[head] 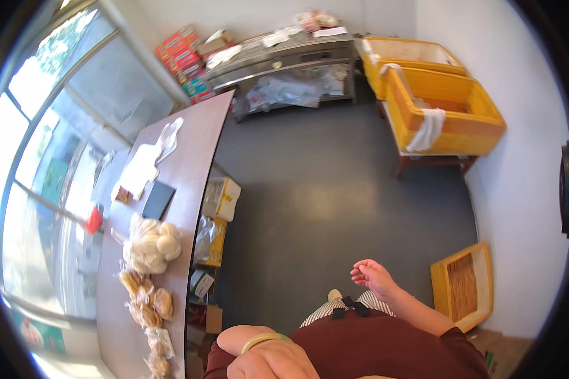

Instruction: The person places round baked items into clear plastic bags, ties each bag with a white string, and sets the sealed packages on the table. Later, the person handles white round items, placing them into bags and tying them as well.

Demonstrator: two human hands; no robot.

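Observation:
My right hand [372, 278] hangs in the air before my body with its fingers loosely curled, and nothing shows in it. At the bottom edge my left hand [272, 362], with a pale bangle [264, 339] at the wrist, lies across my chest; its fingertips are cut off by the picture's edge. On the long table [194, 142] to the left stand a plastic bag of round white items [151, 244] and several small bags of light brown food [147, 305]. Beyond them lie a dark flat rectangular thing [159, 201] and white plastic bags [140, 166].
Yellow insulated boxes [448, 123] rest on a low stand at the right, a white cloth [427, 129] over one rim. Another yellow box [462, 286] leans near the right wall. A metal bench [279, 52] stands at the back. Cartons [223, 199] sit under the long table.

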